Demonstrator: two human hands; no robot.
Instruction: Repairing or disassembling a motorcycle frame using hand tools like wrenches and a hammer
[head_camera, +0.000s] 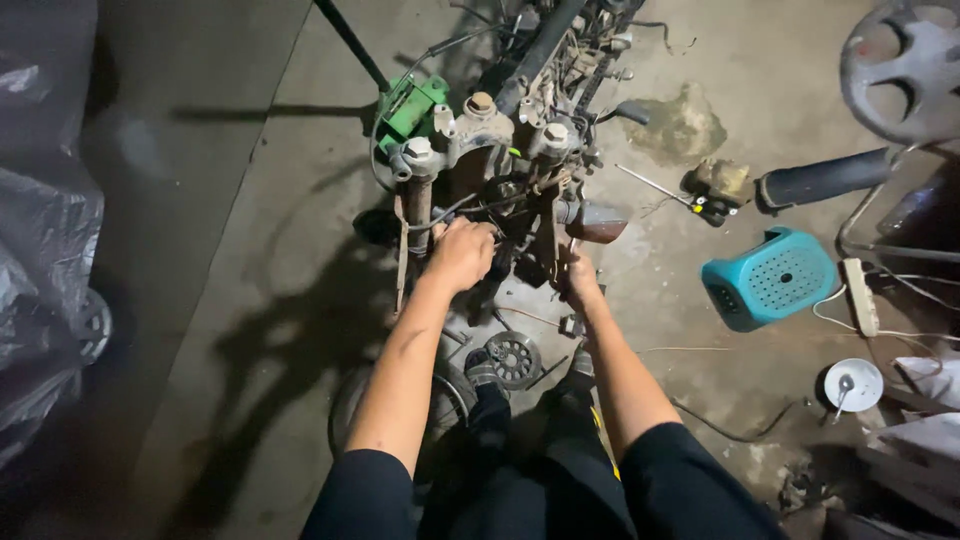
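Observation:
A stripped motorcycle front end (480, 125) stands before me, with bare fork tops, a steering stem and tangled cables. My left hand (460, 253) is closed around wiring or a part just below the fork yoke. Lower to the right, my right hand (578, 275) reaches into the frame beside a reddish-brown lamp housing (598, 222); its fingers are hidden. A green part (410, 108) is fixed at the left of the forks. A small round sprocket-like disc (513, 357) lies on the floor between my arms.
A teal plastic stool (770, 278) lies tipped at the right. Close by are a power strip (859, 295) with white cord, a white bowl (853, 384), a black handlebar grip (825, 177) and a wheel cover (905, 65). Black plastic sheeting (40, 250) fills the left edge.

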